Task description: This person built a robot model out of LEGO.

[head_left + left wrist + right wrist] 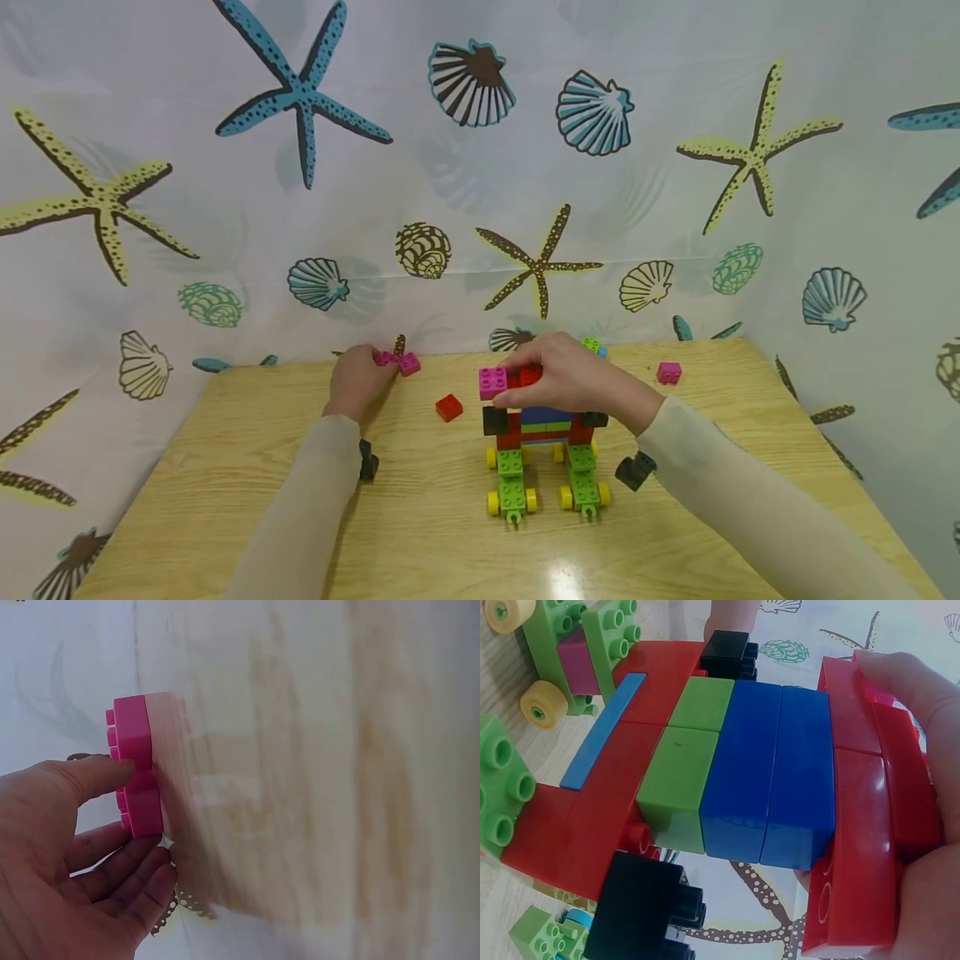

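Note:
At the back left of the table, my left hand [354, 379] is at two pink toy building bricks [409, 364]. The left wrist view shows the thumb on the pink bricks [135, 724], with the other fingers curled below and behind them. My right hand [566, 375] grips the top of a brick model [546, 429], around its red bricks [859, 847]. A pink brick [492, 382] sits at the model's upper left. Below the red come blue bricks [769, 772], green bricks and black side bricks [641, 907]. Green wheeled bases [512, 492] stand on the table.
Loose on the wooden table [427, 533] lie a red brick [449, 407], a pink brick [670, 372] and black bricks by each forearm [636, 471]. Green and blue pieces [592, 344] show behind the right hand. A patterned cloth [480, 192] hangs at the back.

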Tool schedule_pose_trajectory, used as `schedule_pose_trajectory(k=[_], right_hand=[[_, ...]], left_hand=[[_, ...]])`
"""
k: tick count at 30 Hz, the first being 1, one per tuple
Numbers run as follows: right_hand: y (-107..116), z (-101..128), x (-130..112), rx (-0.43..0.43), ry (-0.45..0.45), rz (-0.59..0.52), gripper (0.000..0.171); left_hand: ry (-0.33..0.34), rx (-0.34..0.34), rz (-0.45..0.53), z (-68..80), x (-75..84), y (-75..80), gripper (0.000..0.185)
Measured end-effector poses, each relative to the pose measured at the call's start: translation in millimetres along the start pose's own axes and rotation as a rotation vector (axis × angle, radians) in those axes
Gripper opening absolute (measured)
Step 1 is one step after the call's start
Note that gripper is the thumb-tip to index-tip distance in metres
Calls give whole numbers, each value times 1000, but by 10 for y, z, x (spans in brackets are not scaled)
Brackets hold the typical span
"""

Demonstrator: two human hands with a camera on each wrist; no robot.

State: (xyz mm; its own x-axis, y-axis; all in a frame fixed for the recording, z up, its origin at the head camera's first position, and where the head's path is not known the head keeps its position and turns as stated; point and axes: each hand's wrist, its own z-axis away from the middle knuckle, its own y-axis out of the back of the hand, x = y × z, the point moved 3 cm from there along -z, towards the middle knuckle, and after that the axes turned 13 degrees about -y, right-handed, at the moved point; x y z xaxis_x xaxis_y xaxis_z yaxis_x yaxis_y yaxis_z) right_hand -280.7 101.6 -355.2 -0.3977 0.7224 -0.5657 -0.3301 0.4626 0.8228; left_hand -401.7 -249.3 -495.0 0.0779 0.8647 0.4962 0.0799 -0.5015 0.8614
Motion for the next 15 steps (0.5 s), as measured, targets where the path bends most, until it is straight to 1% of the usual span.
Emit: schedule_pose_trajectory(k=[1,5,8,10,12,15], right_hand=[[-2,-4,2,0,1,2,38],[-11,-13,10,0,13,8,37],[-13,-10,7,0,19,10,37],[-10,-4,0,-1,18,11,37],[-6,-1,-5,-3,14,10,37],[1,6,-10,-7,10,12,38]], left_hand=[[1,-1,7,-18,-21,-9,32],[-40,43,-23,-240,-350,-181,29],[-40,54,-17,-230,-375,-190,31],[-16,35,22,-123,-258,-115,33],[6,25,53,10,-84,-6,34],[-2,41,91,98,20,55,36]])
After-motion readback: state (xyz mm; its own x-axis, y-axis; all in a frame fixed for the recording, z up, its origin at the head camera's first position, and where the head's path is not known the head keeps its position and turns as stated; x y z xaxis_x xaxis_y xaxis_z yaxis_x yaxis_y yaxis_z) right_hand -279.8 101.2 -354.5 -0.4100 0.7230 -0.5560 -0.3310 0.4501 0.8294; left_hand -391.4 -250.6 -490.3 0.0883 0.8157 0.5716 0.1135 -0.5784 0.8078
